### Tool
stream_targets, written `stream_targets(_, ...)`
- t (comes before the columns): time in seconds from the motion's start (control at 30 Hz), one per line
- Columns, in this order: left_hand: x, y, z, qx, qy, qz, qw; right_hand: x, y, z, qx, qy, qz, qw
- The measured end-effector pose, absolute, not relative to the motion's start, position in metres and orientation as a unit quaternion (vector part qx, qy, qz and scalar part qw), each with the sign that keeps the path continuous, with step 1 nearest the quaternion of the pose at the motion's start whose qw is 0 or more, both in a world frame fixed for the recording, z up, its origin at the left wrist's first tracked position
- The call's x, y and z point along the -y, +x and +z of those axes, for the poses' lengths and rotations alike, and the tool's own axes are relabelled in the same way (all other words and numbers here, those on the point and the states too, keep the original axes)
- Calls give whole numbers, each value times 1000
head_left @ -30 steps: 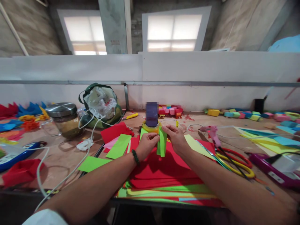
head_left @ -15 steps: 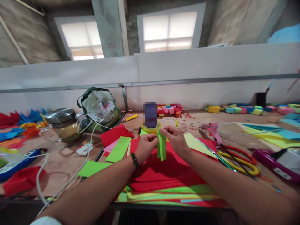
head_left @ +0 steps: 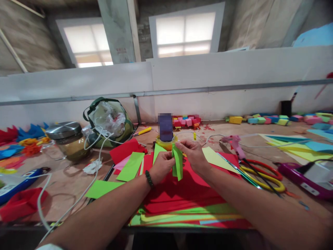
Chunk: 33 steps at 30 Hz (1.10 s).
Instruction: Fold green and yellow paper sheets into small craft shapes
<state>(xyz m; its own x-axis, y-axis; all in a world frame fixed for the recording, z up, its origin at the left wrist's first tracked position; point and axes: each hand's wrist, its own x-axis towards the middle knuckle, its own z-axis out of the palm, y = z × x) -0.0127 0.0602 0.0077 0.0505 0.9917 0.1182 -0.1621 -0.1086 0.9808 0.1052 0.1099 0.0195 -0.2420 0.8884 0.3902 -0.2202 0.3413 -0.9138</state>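
Between my hands hangs a folded strip of green paper (head_left: 177,165), held upright above a stack of red paper (head_left: 187,194). My left hand (head_left: 163,165) pinches its left edge near the top. The fingers of my right hand (head_left: 192,152) are closed on its upper right corner. Flat green paper pieces (head_left: 130,166) lie to the left of my left hand, beside a rolled red sheet (head_left: 124,149). Just beyond the hands, a phone (head_left: 165,127) stands upright in a yellow holder (head_left: 166,144). A pale yellow sheet (head_left: 214,158) lies right of my right hand.
Right of the stack are scissors (head_left: 277,187), a pink glue gun (head_left: 235,146) and a purple power strip (head_left: 299,178). On the left stand a lidded glass jar (head_left: 69,149) and a green bag (head_left: 127,130). White cables (head_left: 97,166) cross the table; a yellow cutter (head_left: 143,131) lies behind.
The green strip has turned slightly and its fold shows wider at the top. Both hands keep their grip on it. The whole view has shifted a little.
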Motion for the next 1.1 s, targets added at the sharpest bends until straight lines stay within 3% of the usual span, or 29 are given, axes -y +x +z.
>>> stream_targets(0.37,-54,-7,14,-403,468,550,562,-100,103,25,577,-291,544,536)
stream_targets(0.7,-55,-1,3,-419,496,499,574,-116,107,25,578,-298,467,599)
stream_targets(1.1,-48,3,3,-426,573,461,527,-119,109,28,572,-296,449,619)
